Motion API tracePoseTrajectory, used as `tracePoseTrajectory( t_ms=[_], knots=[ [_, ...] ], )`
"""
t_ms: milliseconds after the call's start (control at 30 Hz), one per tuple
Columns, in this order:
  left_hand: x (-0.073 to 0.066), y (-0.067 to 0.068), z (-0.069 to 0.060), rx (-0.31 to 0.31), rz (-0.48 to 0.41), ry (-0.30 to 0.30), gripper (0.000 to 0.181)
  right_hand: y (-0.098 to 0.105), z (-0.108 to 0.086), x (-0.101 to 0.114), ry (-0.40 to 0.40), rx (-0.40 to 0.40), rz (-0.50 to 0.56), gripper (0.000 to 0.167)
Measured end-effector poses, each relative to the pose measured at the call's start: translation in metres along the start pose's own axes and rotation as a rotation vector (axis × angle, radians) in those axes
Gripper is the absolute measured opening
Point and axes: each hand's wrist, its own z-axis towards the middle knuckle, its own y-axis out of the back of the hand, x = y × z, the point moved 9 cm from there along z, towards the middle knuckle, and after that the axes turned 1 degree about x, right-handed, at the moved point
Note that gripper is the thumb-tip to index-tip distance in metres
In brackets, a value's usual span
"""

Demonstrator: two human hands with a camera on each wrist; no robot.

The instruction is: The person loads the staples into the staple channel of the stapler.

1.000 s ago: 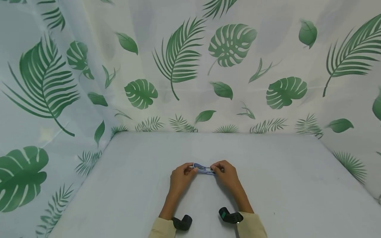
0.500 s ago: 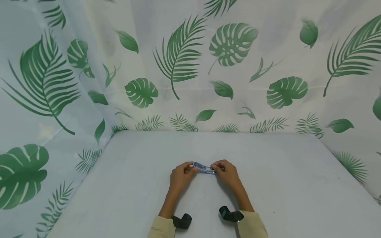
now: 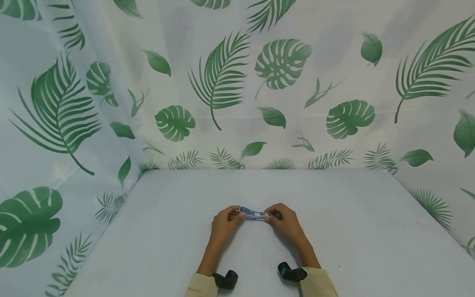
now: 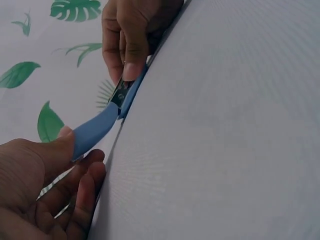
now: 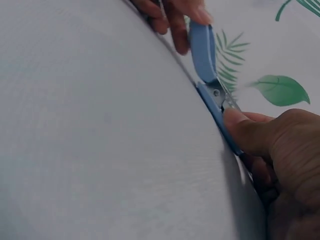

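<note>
A blue stapler (image 3: pixel 254 214) lies between both hands, low over the table and swung wide apart. Its curved blue cover (image 4: pixel 95 130) points toward my left hand (image 3: pixel 225 224), whose thumb and fingers pinch the end. Near the hinge, a riveted metal part (image 5: pixel 216 93) shows above the flat blue base (image 5: pixel 220 120). With thumb and fingertips, my right hand (image 3: pixel 285 219) grips the base and metal end. Its fingers hide part of that end in the right wrist view.
A white table (image 3: pixel 178 194) spreads under both hands. Leaf-printed curtains (image 3: pixel 222 82) stand behind it and along its sides. A black wrist device (image 3: pixel 226 280) is on the left wrist, another black device (image 3: pixel 291 272) on the right.
The head view has shifted slightly. The right hand has moved a little to the right along the stapler, and more of the metal part shows. The left hand keeps its hold.
</note>
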Motion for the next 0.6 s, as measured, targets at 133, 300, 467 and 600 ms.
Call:
tracePoseTrajectory(
  t_ms=[133,300,467,600],
  knots=[
    [-0.008,-0.006,0.006,0.067,-0.067,-0.048,0.029,0.003,0.001,-0.001,-0.001,-0.045,-0.010,0.017],
    [-0.021,-0.019,0.012,0.168,-0.214,-0.147,0.026,0.003,0.002,0.000,0.019,-0.077,-0.014,0.017],
    [-0.028,-0.034,0.015,0.221,-0.238,-0.152,0.025,0.002,-0.002,0.004,0.044,-0.077,-0.032,0.015],
    [-0.034,-0.042,0.019,0.212,-0.142,-0.155,0.026,0.002,-0.001,0.007,0.054,-0.093,-0.027,0.014]
  ],
)
